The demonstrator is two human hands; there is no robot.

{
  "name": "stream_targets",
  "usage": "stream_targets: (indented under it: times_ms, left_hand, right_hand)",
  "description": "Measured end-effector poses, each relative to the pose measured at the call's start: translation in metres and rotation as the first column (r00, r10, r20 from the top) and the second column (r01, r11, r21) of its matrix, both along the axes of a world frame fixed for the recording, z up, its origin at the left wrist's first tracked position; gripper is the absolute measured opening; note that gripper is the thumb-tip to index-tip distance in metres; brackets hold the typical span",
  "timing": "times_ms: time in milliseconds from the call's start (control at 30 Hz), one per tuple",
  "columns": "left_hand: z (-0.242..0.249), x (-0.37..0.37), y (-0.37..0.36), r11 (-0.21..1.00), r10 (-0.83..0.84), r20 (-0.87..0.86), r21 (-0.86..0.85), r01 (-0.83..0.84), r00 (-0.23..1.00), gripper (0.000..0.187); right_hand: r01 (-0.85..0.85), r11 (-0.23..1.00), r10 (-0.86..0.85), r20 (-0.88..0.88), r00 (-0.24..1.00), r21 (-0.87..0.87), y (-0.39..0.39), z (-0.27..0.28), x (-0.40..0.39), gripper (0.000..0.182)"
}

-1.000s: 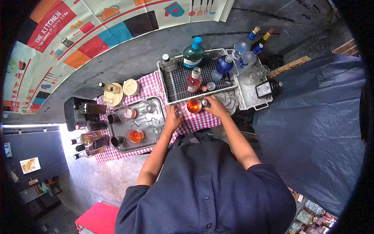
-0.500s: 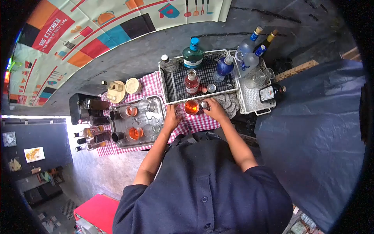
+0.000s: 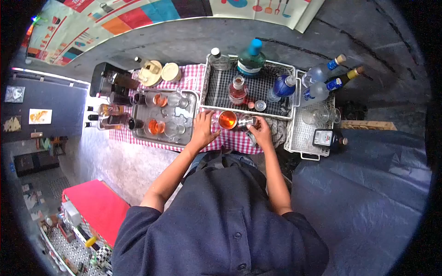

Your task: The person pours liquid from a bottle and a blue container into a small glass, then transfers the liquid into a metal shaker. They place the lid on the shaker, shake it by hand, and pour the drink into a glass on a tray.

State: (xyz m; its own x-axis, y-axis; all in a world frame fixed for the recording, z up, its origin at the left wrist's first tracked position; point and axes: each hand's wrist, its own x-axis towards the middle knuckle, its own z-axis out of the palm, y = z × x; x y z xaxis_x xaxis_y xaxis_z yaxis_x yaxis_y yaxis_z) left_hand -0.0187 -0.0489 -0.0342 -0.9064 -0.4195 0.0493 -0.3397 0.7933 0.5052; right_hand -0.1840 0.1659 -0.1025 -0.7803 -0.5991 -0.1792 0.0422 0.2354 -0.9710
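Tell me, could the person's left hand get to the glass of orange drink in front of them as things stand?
Probably yes. The left hand rests on the checked cloth right beside the glass of orange drink, with nothing between them. The right hand is at a small metal cup on the glass's other side.

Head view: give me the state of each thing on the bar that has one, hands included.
Glass: upright, orange drink inside.
Metal jigger: upright, held by right hand.
Left hand: resting beside the glass, grip unclear.
Pink bottle: upright, cap off.
Teal bottle: upright, capped.
Tray glass: holds orange drink.
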Motion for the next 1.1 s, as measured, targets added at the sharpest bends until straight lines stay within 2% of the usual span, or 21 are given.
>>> stream_targets:
  times_ms: [133,233,267,367,400,500,633,667,700,767,833,900,967,1033,1100]
  left_hand:
    - [0.001,-0.003,0.029,0.999,0.032,-0.057,0.046,-0.029,0.998,0.088]
    - [0.001,-0.016,0.052,0.975,0.17,0.011,0.142,-0.17,0.985,0.093]
    - [0.0,-0.02,0.057,0.973,0.202,0.014,0.114,-0.202,0.979,0.099]
    - [-0.007,-0.03,0.064,0.944,0.29,0.033,0.153,-0.292,0.956,0.099]
    - [-0.01,-0.032,0.064,0.953,0.291,-0.041,0.104,-0.286,0.956,0.098]
    - [-0.013,-0.038,0.072,0.938,0.332,-0.049,0.123,-0.324,0.942,0.098]
    - [-0.03,-0.042,0.079,0.892,0.369,-0.154,0.335,-0.303,0.917,0.088]
    - [-0.036,-0.043,0.08,0.911,0.344,-0.263,0.326,-0.253,0.901,0.085]
    - [-0.039,-0.045,0.082,0.9,0.363,-0.284,0.353,-0.255,0.888,0.085]
    - [-0.045,-0.046,0.085,0.808,0.448,-0.174,0.498,-0.314,0.877,0.087]
    - [-0.052,-0.046,0.087,0.744,0.5,-0.152,0.579,-0.333,0.853,0.083]
    - [-0.06,-0.045,0.086,0.731,0.491,-0.201,0.624,-0.276,0.848,0.079]
    - [-0.065,-0.046,0.086,0.728,0.507,-0.2,0.621,-0.292,0.838,0.075]
    - [-0.045,-0.044,0.087,0.74,0.487,-0.274,0.634,-0.225,0.829,0.076]
    - [-0.024,-0.04,0.083,0.817,0.411,-0.342,0.55,-0.175,0.845,0.078]
  right_hand:
    - [-0.033,0.996,0.044,0.13,0.991,-0.084,0.006,-0.003,-0.004,0.048]
    - [-0.051,0.982,0.08,0.158,0.984,-0.182,0.004,0.012,-0.006,0.047]
    - [-0.03,0.972,0.078,0.2,0.977,-0.235,0.003,0.021,-0.006,0.046]
    - [0.062,0.949,0.052,0.345,0.937,-0.311,-0.003,0.035,-0.006,0.046]
    - [0.036,0.954,0.071,0.343,0.937,-0.296,-0.003,0.035,-0.009,0.045]
    - [-0.019,0.969,0.103,0.331,0.938,-0.248,-0.003,0.041,-0.014,0.041]
    - [0.0,0.964,0.092,0.329,0.94,-0.267,-0.004,0.047,-0.013,0.037]
    - [-0.037,0.956,0.128,0.302,0.945,-0.291,-0.003,0.037,-0.016,0.038]
    - [-0.026,0.947,0.136,0.325,0.936,-0.322,-0.003,0.043,-0.015,0.04]
    - [-0.001,0.958,0.101,0.335,0.937,-0.286,-0.002,0.054,-0.014,0.038]
    - [0.053,0.96,0.074,0.431,0.899,-0.274,0.0,0.065,-0.014,0.039]
    - [0.13,0.947,0.061,0.563,0.824,-0.293,0.0,0.07,-0.014,0.04]
    - [0.141,0.939,0.047,0.522,0.851,-0.314,-0.004,0.076,-0.012,0.039]
    - [0.173,0.924,0.032,0.52,0.853,-0.341,-0.009,0.092,-0.011,0.037]
    - [0.102,0.932,0.056,0.414,0.909,-0.349,-0.004,0.093,-0.017,0.037]
